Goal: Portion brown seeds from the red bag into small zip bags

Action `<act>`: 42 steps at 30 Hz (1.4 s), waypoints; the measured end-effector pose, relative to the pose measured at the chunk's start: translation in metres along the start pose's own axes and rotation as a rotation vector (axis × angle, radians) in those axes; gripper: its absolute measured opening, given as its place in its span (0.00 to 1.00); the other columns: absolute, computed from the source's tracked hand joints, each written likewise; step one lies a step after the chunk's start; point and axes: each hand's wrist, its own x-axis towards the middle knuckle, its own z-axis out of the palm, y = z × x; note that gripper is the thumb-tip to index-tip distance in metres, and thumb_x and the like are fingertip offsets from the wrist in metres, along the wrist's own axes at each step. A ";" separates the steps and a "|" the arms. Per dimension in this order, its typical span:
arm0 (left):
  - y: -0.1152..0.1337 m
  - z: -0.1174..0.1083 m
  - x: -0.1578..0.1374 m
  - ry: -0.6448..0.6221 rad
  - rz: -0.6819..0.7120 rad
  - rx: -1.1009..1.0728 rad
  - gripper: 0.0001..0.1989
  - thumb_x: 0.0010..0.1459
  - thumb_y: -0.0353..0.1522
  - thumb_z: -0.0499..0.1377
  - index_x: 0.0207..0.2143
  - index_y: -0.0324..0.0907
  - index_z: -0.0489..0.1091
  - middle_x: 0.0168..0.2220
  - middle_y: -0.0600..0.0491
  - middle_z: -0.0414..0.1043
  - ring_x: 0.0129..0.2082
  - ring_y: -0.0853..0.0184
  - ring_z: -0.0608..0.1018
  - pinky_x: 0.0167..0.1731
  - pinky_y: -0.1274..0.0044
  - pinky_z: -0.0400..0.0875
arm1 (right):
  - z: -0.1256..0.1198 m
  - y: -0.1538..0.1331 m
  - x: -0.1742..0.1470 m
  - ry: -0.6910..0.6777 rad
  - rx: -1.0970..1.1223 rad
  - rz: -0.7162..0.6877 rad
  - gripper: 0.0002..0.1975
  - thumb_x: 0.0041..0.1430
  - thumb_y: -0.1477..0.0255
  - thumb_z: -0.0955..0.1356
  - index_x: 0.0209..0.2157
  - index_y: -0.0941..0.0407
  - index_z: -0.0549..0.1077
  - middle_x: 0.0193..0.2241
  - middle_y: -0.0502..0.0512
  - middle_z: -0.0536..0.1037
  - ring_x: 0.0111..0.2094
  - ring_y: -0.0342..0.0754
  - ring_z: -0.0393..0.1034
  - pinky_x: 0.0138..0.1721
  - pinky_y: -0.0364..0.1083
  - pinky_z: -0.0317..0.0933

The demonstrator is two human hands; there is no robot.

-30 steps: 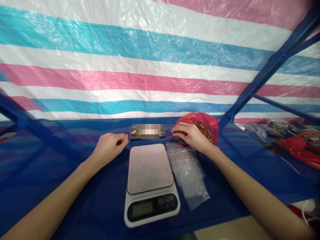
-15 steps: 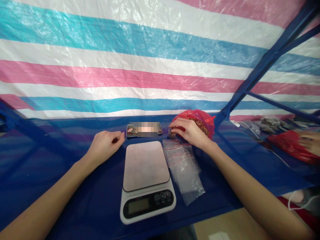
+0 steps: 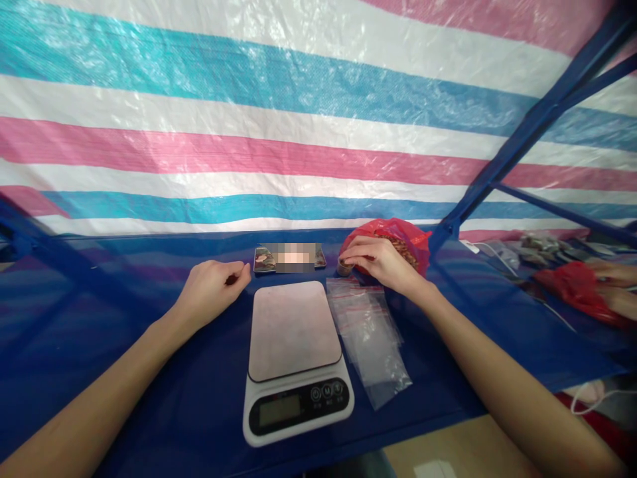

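Observation:
My left hand (image 3: 215,292) rests on the blue table with its fingers curled in, and nothing shows in it. Just beyond its fingertips lies a phone (image 3: 265,259) with its screen lit. My right hand (image 3: 375,262) has its fingers and thumb at the rim of a small round clear container (image 3: 344,268); its contents are too small to make out. Behind that hand sits a red plastic bag (image 3: 422,243), open on top, with brown pieces (image 3: 405,251) inside. Between my forearms stands a white kitchen scale (image 3: 295,332) with a bare plate.
Clear zip bags (image 3: 371,342) lie overlapping along the scale's right side. Blue metal frame bars (image 3: 522,126) rise at the right. Farther right, another person's hand (image 3: 620,285) is at a second red bag (image 3: 572,285). A striped sheet (image 3: 279,146) hangs behind the table.
My hands keep nearly the same pose, and the whole view has shifted slightly. At the far right, the other person's hand has moved about the red bag.

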 end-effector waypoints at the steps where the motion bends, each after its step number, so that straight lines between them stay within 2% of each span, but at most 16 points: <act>1: 0.000 0.000 0.000 0.005 0.000 -0.002 0.22 0.64 0.43 0.48 0.19 0.43 0.56 0.18 0.55 0.56 0.20 0.70 0.61 0.29 0.72 0.48 | 0.001 0.000 0.000 0.017 -0.001 0.011 0.10 0.72 0.71 0.67 0.43 0.55 0.83 0.39 0.58 0.83 0.41 0.52 0.78 0.45 0.51 0.70; 5: 0.002 0.000 0.000 0.014 -0.001 -0.030 0.22 0.64 0.42 0.49 0.18 0.43 0.56 0.17 0.56 0.56 0.20 0.70 0.60 0.29 0.73 0.49 | 0.010 -0.002 0.001 0.146 0.015 0.096 0.06 0.67 0.70 0.72 0.42 0.54 0.82 0.40 0.58 0.83 0.41 0.53 0.78 0.44 0.51 0.71; 10: 0.002 0.000 0.000 0.009 -0.001 -0.036 0.22 0.64 0.42 0.49 0.18 0.43 0.56 0.17 0.56 0.55 0.20 0.70 0.59 0.28 0.73 0.49 | 0.015 -0.001 0.004 0.198 0.108 0.162 0.04 0.65 0.69 0.74 0.39 0.55 0.82 0.37 0.57 0.83 0.38 0.52 0.76 0.41 0.50 0.70; 18: 0.005 0.001 -0.001 -0.029 -0.001 -0.036 0.23 0.64 0.43 0.49 0.18 0.43 0.56 0.18 0.56 0.53 0.20 0.70 0.59 0.29 0.72 0.48 | 0.005 0.001 0.005 0.303 0.190 0.229 0.04 0.64 0.71 0.72 0.37 0.55 0.82 0.37 0.56 0.83 0.35 0.49 0.74 0.37 0.49 0.67; 23: 0.006 0.001 -0.001 -0.040 -0.006 -0.032 0.23 0.64 0.44 0.48 0.19 0.43 0.56 0.18 0.56 0.53 0.20 0.71 0.59 0.29 0.72 0.48 | -0.011 -0.006 0.006 0.392 0.144 0.255 0.07 0.65 0.69 0.71 0.38 0.55 0.82 0.36 0.56 0.82 0.33 0.48 0.73 0.35 0.48 0.67; 25: 0.007 0.000 -0.001 -0.043 -0.002 -0.032 0.23 0.64 0.44 0.48 0.19 0.43 0.56 0.18 0.56 0.54 0.20 0.71 0.59 0.29 0.73 0.49 | -0.017 -0.009 0.005 0.317 0.170 0.269 0.07 0.64 0.68 0.72 0.37 0.56 0.82 0.34 0.56 0.82 0.32 0.48 0.74 0.34 0.47 0.67; 28: 0.007 0.001 -0.001 -0.038 0.000 -0.031 0.23 0.64 0.44 0.48 0.19 0.43 0.56 0.18 0.57 0.53 0.20 0.71 0.59 0.29 0.73 0.49 | -0.018 -0.013 0.002 0.046 0.211 0.244 0.06 0.63 0.68 0.73 0.36 0.56 0.81 0.31 0.54 0.82 0.30 0.47 0.75 0.33 0.46 0.67; 30: 0.006 0.001 -0.001 -0.036 0.003 -0.029 0.23 0.64 0.44 0.48 0.19 0.43 0.56 0.18 0.57 0.53 0.20 0.71 0.60 0.29 0.73 0.49 | -0.014 -0.015 0.000 -0.074 0.128 0.171 0.05 0.65 0.71 0.72 0.36 0.55 0.82 0.33 0.55 0.82 0.31 0.47 0.75 0.34 0.46 0.67; 34: 0.006 0.002 -0.001 -0.030 0.010 -0.021 0.23 0.65 0.43 0.48 0.19 0.42 0.55 0.18 0.57 0.52 0.20 0.71 0.60 0.29 0.73 0.49 | -0.001 -0.021 -0.001 -0.135 -0.119 0.022 0.07 0.66 0.76 0.71 0.38 0.53 0.83 0.39 0.56 0.78 0.40 0.50 0.74 0.42 0.49 0.67; 39: 0.006 0.002 -0.001 -0.046 0.005 -0.006 0.23 0.65 0.43 0.48 0.19 0.42 0.56 0.18 0.56 0.55 0.20 0.70 0.61 0.29 0.73 0.48 | 0.014 -0.030 0.002 -0.180 -0.340 -0.043 0.10 0.66 0.77 0.71 0.44 0.53 0.83 0.45 0.60 0.76 0.46 0.56 0.69 0.47 0.54 0.65; 42: 0.007 0.002 -0.001 -0.050 0.021 -0.012 0.22 0.65 0.42 0.48 0.19 0.42 0.56 0.18 0.56 0.55 0.20 0.70 0.61 0.29 0.73 0.48 | 0.024 -0.030 0.003 -0.170 -0.386 -0.076 0.09 0.67 0.77 0.70 0.43 0.54 0.84 0.52 0.62 0.76 0.52 0.59 0.67 0.50 0.57 0.64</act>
